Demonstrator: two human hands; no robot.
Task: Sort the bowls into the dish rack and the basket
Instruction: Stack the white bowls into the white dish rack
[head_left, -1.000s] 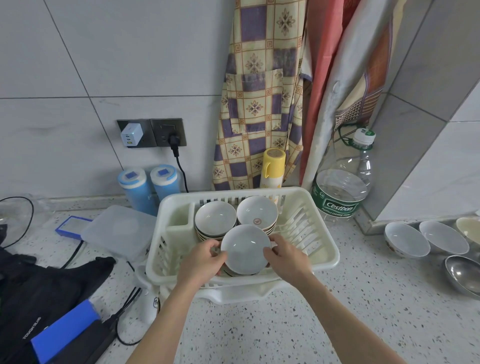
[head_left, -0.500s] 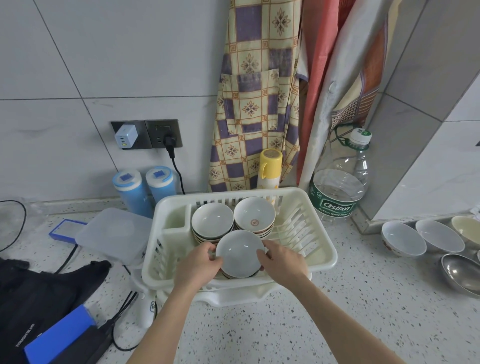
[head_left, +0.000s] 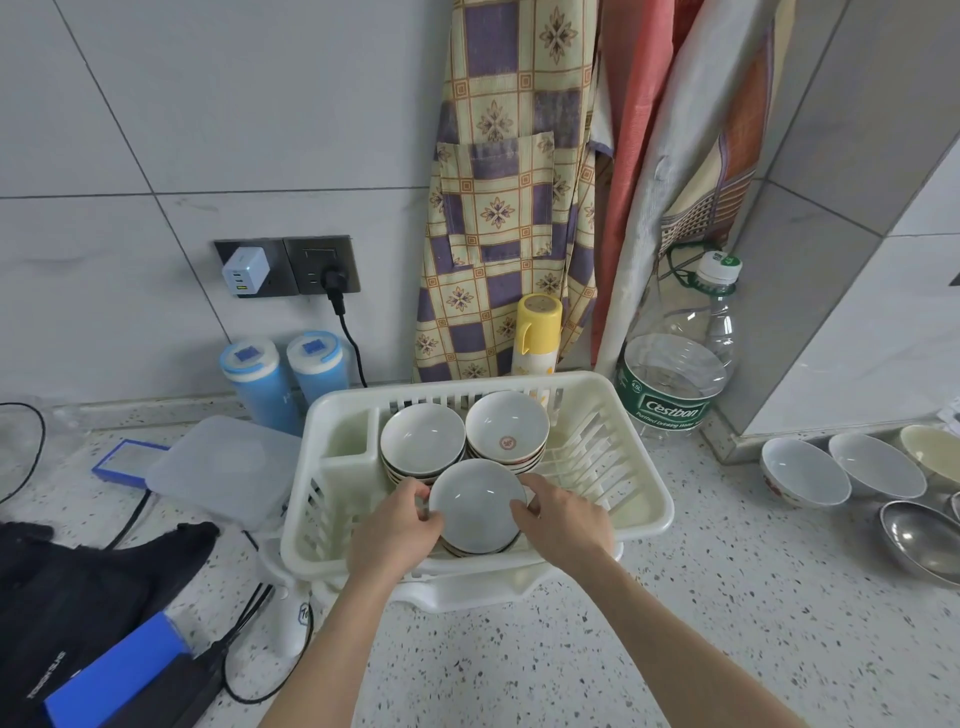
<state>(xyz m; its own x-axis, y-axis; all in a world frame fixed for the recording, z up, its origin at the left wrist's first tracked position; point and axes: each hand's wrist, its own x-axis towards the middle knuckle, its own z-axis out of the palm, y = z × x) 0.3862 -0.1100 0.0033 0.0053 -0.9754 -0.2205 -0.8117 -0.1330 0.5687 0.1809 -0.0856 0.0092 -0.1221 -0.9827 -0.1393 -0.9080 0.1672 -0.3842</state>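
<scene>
left hand, right hand, holding bowl

The dish rack is cream plastic, smooth with a dull sheen. The bowls in it look like glazed ceramic, glossy white inside. On the right, two more white bowls share that glaze, and a metal bowl beside them is polished and mirror-bright. The bench is speckled stone, smooth and matt. The far wall tiles are pale and satin-smooth. A checked apron is woven cloth. The water bottle is clear plastic.
</scene>
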